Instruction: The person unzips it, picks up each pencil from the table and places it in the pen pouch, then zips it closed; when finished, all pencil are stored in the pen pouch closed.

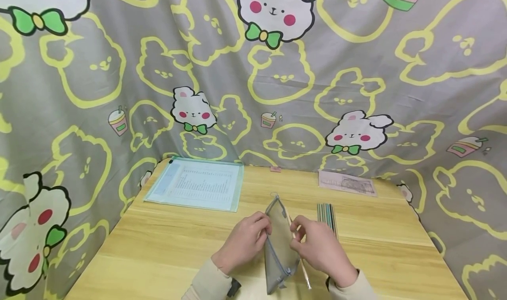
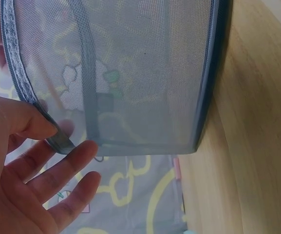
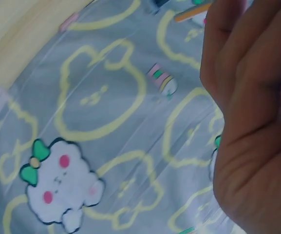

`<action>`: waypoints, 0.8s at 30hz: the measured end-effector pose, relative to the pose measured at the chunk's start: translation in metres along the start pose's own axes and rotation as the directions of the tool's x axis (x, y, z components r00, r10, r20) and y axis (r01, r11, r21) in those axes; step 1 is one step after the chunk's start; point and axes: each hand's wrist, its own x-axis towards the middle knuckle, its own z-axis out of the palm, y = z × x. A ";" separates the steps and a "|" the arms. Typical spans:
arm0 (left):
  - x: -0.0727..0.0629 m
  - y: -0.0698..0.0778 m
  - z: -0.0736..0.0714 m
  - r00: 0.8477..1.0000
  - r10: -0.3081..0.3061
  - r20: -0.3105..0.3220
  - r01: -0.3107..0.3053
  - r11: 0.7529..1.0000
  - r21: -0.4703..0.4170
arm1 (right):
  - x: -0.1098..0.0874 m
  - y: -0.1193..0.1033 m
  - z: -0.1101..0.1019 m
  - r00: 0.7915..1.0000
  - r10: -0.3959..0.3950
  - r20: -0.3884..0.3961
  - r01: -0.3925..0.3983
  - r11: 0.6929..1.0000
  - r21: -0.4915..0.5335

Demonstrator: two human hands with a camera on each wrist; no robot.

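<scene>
A grey mesh zip pouch (image 1: 273, 264) stands on edge over the table, its zipped opening spread apart. My left hand (image 1: 245, 238) pinches one side of the opening; in the left wrist view thumb and index finger grip the pouch's edge band (image 2: 26, 87), the other fingers spread. My right hand (image 1: 322, 247) pinches a thin, pale pencil-like stick (image 1: 305, 273) between thumb and fingers. The stick slants along the right side of the pouch. In the right wrist view the curled hand (image 3: 257, 107) covers most of the stick, leaving an orange-tan end (image 3: 191, 12) in sight.
Beyond my right hand lies a row of thin striped sticks (image 1: 325, 214). A zip document folder (image 1: 198, 183) with a printed sheet is at the back left. A small pink block (image 1: 275, 169) and a pinkish printed paper (image 1: 348, 183) lie along the back, before a patterned curtain (image 1: 285, 128).
</scene>
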 end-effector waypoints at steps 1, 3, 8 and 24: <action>0.000 0.000 0.000 1.000 0.001 0.000 -0.001 1.000 0.000 | 0.000 -0.003 0.002 1.000 -0.024 0.010 0.025 1.000 -0.013; 0.000 0.000 -0.001 1.000 0.002 0.001 -0.002 1.000 -0.001 | -0.001 -0.007 0.005 0.998 -0.057 0.031 0.058 0.998 -0.034; -0.001 0.000 -0.001 1.000 -0.005 0.012 0.005 1.000 -0.009 | 0.000 -0.015 0.012 0.993 -0.090 0.079 0.092 0.995 -0.025; -0.001 0.003 -0.003 1.000 0.008 0.007 -0.007 1.000 -0.025 | 0.025 -0.006 0.036 0.999 0.009 0.052 -0.013 0.997 0.074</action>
